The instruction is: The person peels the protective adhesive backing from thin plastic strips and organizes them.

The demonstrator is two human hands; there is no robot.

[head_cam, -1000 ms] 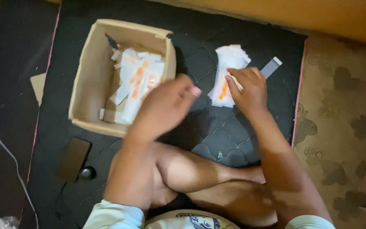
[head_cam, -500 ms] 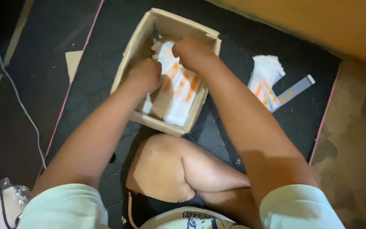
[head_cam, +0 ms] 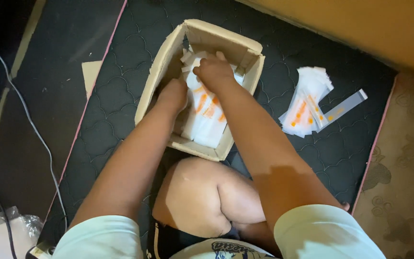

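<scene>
An open cardboard box point(head_cam: 164, 62) stands on the black quilted mat in front of my folded legs. It is filled with white flat packets point(head_cam: 206, 125) marked in orange. Both of my hands are down inside the box. My left hand point(head_cam: 173, 95) presses against the box's left inner side, fingers hidden among the packets. My right hand point(head_cam: 212, 72) rests knuckles-up on the packets near the far wall, fingers curled over them. Whether either hand grips a packet is hidden.
A fanned pile of the same white-and-orange packets point(head_cam: 305, 103) lies on the mat right of the box, one clear strip point(head_cam: 343, 107) sticking out. A patterned rug point(head_cam: 403, 168) borders the mat on the right. A cable point(head_cam: 29, 122) and plastic bags point(head_cam: 5, 228) lie at left.
My right hand left the loose pile on the mat and went into the box; my left hand followed. The view shifted so the box now sits central.
</scene>
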